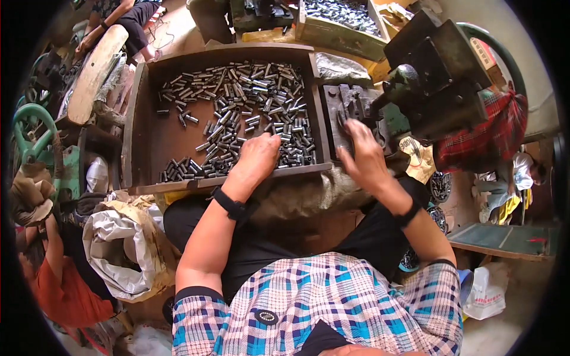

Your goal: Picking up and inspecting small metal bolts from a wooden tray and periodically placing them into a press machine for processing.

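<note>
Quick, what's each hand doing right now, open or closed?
Left hand: curled, by the metal tubes; grip cannot be told.
Right hand: open, thumb apart from fingers, at the machine; nothing visibly held.

On my feed, short, shiny metal tubes (225, 116) lie loosely heaped in a brown tray (136, 127); a dark press block (332, 113) sits just right of it.

One left hand (259, 156), one right hand (364, 155) and two black wristbands (230, 204) show near the centre. One wooden tray (135, 133) at centre and one crate (341, 43) at the top hold metal pieces (225, 118) too many to count. Three other people (71, 291) appear, two left, one right.
</note>
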Tool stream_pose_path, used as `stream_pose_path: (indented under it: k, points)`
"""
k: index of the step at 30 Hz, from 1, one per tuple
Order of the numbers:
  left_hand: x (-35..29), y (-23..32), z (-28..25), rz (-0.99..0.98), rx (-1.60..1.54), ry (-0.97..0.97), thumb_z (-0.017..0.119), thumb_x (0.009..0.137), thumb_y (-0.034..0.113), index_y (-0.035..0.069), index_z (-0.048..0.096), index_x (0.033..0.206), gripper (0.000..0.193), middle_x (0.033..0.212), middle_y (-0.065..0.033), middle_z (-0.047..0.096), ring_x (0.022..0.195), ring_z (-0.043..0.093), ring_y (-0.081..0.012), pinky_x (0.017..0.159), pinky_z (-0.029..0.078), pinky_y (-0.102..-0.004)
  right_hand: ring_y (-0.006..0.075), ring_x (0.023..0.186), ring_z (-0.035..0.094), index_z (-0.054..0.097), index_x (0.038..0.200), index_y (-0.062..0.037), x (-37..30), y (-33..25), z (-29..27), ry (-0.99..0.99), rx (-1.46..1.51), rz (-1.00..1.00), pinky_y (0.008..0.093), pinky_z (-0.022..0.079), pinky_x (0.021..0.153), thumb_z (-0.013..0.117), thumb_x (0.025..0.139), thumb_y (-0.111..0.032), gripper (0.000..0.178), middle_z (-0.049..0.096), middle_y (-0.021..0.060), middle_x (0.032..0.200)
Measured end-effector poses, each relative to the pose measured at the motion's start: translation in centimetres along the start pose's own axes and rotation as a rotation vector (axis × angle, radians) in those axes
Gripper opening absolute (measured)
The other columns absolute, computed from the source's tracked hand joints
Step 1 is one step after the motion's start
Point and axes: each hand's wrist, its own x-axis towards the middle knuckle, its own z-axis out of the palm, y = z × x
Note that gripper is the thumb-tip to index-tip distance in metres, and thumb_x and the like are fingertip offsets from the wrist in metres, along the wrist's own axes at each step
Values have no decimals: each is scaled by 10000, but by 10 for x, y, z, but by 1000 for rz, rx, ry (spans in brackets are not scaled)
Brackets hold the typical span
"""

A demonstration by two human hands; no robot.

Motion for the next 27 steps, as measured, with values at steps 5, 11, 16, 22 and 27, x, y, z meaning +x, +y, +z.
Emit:
stream_pose_path:
  k: [5,11,16,22,27]
  points:
    - [2,1,-4,-15,5,-29,652,751,138,33,533,798,165,781,-146,585,763,608,-344,658,492,-447,356,1019,552,491,1156,70,32,39,51,-37,-388,-28,400,474,844,603,759,-105,448,522,239,1168]
    - [-4,1,-3,-26,37,-71,637,773,139,21,563,804,143,811,-160,594,752,616,-359,666,500,-445,325,862,598,534,1050,45,40,32,70,-204,-604,29,388,520,729,553,728,-53,337,566,184,1000]
    - [-3,1,-7,-72,-88,33,601,825,164,23,476,839,189,766,-180,602,753,605,-373,653,490,-458,345,905,586,549,941,16,42,30,60,79,-303,-88,394,511,733,540,741,-7,202,571,186,1035]
    - [-9,-14,-28,-145,-220,192,572,822,115,24,465,841,142,764,-186,584,740,583,-394,637,465,-481,310,831,596,571,867,-27,54,3,50,-22,-127,-210,404,484,732,590,769,-79,112,593,125,897]
    - [-13,-18,-29,-115,-113,170,572,775,66,12,475,834,126,749,-187,605,703,617,-371,615,507,-449,337,769,591,548,840,-25,101,10,92,-158,-96,-295,422,487,655,556,798,-64,58,549,155,821]
